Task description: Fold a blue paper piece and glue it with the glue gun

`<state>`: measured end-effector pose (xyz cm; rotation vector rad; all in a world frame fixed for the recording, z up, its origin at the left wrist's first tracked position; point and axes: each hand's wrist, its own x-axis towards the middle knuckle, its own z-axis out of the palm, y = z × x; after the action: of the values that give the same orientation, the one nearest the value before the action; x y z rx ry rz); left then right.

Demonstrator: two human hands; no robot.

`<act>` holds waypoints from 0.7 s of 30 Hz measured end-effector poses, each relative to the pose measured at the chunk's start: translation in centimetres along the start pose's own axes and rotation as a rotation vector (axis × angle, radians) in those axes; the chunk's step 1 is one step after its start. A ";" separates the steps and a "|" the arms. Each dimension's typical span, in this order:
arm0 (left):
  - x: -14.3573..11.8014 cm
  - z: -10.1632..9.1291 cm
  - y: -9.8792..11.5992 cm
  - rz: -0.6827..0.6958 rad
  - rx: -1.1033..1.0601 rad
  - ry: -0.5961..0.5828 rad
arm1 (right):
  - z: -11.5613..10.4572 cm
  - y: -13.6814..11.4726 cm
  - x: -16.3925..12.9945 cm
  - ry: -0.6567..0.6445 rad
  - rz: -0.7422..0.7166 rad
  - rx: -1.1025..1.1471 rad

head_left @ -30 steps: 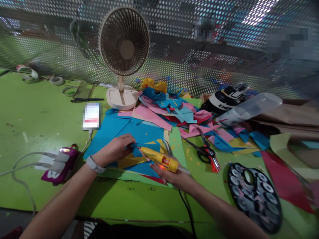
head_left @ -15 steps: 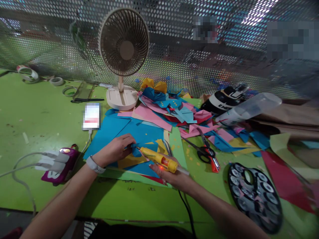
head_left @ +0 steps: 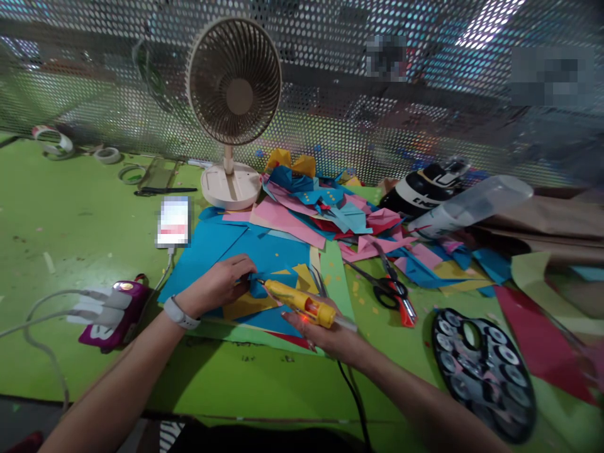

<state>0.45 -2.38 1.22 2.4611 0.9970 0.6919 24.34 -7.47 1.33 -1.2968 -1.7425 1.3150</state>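
Observation:
My right hand (head_left: 325, 335) grips a yellow glue gun (head_left: 298, 302) with a red light lit on its side; its nozzle points left at a small folded blue paper piece (head_left: 259, 287). My left hand (head_left: 218, 281), with a white watch on the wrist, pinches that blue piece and holds it against a large blue paper sheet (head_left: 221, 246) on the green table (head_left: 80, 220). Yellow and pink sheets lie under and beside the piece. The gun's black cord (head_left: 352, 390) runs down toward me.
A beige desk fan (head_left: 234, 100) stands behind a heap of coloured paper (head_left: 325, 211). Scissors (head_left: 391, 286) and a dark paint palette (head_left: 484, 365) lie right. A phone (head_left: 173, 220), a purple power strip (head_left: 116, 308), tape rolls (head_left: 51, 139), and a perforated metal screen at the back.
Almost nothing has moved. The glue gun has crept slightly left and up toward the blue piece; my left hand stays pinched on it.

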 end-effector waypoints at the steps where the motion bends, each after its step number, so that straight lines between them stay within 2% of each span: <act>1: 0.0 0.0 0.0 -0.002 0.002 -0.003 | 0.0 0.0 0.0 -0.008 0.003 -0.002; 7: 0.0 0.0 -0.1 0.002 -0.005 0.001 | 0.2 -0.1 0.0 0.021 -0.008 -0.021; 17: 0.0 0.1 -0.1 0.022 0.025 0.018 | -0.2 -0.5 -0.1 -0.002 -0.010 -0.090; 21: -0.1 0.2 -0.3 0.005 0.029 0.016 | -0.3 -0.7 -0.1 -0.059 -0.063 -0.140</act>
<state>0.37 -2.26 0.88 2.4872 1.0137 0.7044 24.41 -7.46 2.05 -1.2789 -1.9305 1.2256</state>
